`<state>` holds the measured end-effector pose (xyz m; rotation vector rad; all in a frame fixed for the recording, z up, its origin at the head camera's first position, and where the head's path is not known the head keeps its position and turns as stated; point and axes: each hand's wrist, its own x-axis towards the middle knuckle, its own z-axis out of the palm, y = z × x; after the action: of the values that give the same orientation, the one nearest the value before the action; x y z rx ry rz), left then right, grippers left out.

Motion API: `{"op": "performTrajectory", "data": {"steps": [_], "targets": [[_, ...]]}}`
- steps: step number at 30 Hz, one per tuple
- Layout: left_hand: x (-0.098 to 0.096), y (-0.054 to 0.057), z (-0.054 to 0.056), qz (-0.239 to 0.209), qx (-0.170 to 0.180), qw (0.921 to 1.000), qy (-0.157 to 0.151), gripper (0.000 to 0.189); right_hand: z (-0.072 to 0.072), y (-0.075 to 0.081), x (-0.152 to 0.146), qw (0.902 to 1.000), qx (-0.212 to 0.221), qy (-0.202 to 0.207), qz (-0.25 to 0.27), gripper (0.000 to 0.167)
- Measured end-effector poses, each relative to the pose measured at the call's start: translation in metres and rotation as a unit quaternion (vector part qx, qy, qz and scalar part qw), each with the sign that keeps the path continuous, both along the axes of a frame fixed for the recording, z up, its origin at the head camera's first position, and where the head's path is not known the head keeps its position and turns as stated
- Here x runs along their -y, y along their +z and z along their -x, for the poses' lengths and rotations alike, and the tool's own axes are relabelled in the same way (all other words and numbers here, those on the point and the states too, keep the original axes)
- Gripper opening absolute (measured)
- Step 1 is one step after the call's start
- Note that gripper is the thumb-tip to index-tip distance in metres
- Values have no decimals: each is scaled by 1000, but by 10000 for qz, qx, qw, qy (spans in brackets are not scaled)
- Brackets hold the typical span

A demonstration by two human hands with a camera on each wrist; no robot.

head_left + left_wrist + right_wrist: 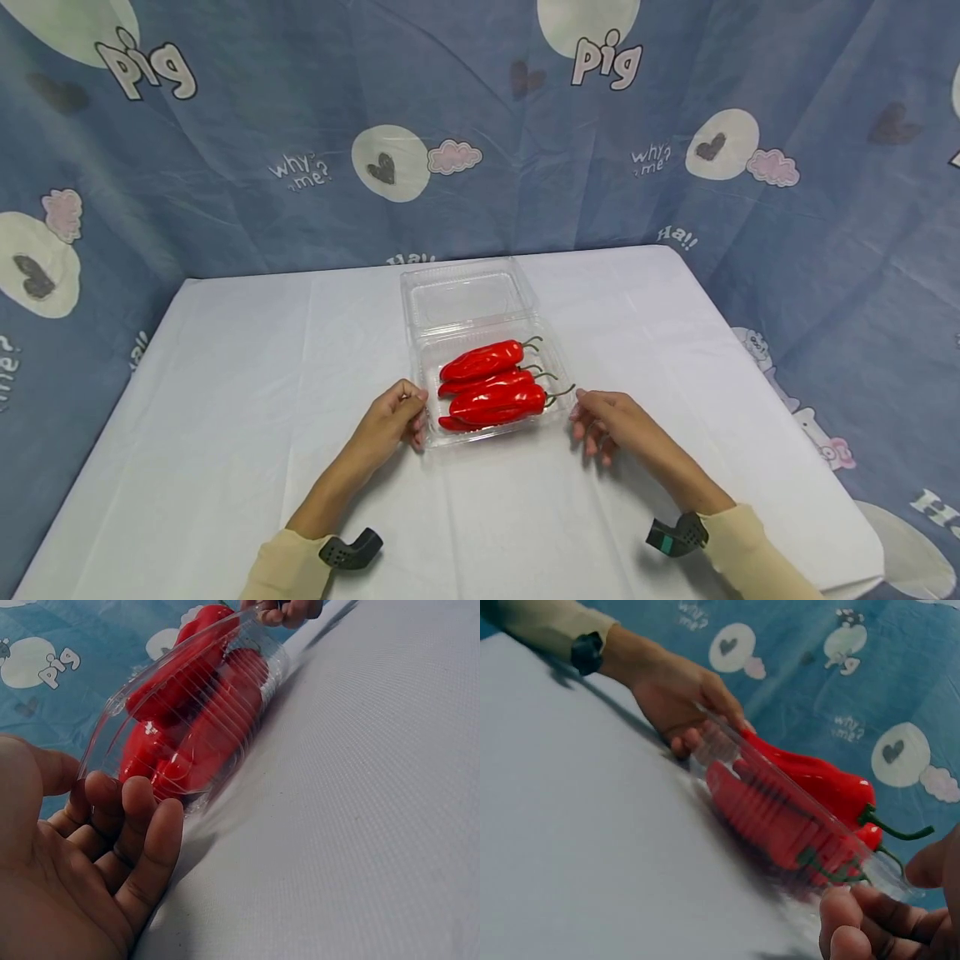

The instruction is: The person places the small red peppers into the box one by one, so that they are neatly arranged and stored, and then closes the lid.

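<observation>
A clear plastic clamshell container (491,329) stands with its lid (468,298) folded back, away from me. Several red peppers (498,398) with green stems lie in its base, the stems pointing right. My left hand (390,419) pinches the left rim near the front corner, thumb over the edge and fingers below, as the left wrist view shows. At the opposite side, my right hand (609,421) grips the right rim between thumb and fingers, next to the longest stem. In the right wrist view, the fingers (840,909) curl beneath that rim.
The container is over a table with a white cloth (225,400). A blue printed curtain (480,125) hangs behind the table and along both sides. Dark wrist devices (351,550) are strapped at both sleeves.
</observation>
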<state>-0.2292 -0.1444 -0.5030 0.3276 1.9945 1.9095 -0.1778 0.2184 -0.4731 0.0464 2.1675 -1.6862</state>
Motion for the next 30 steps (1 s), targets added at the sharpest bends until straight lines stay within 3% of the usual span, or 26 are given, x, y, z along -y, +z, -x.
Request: {"op": "performTrajectory", "data": {"steps": [9,14,17,22,30], "targets": [[0,5,5,285,184,9994,-79,25,-1,-6,1,9984,-337,285,350,41],[7,17,18,714,343,9968,-45,41,-1,-7,3,9984,-318,291,370,40],[14,26,36,1016,263,9944,89,50,-1,-6,3,9982,-341,301,383,39],[26,40,77,1737,83,9841,353,56,-1,-6,3,9983,-351,282,374,39],[28,49,137,2363,250,9706,380,61,-1,-6,3,9987,-295,263,317,39]]}}
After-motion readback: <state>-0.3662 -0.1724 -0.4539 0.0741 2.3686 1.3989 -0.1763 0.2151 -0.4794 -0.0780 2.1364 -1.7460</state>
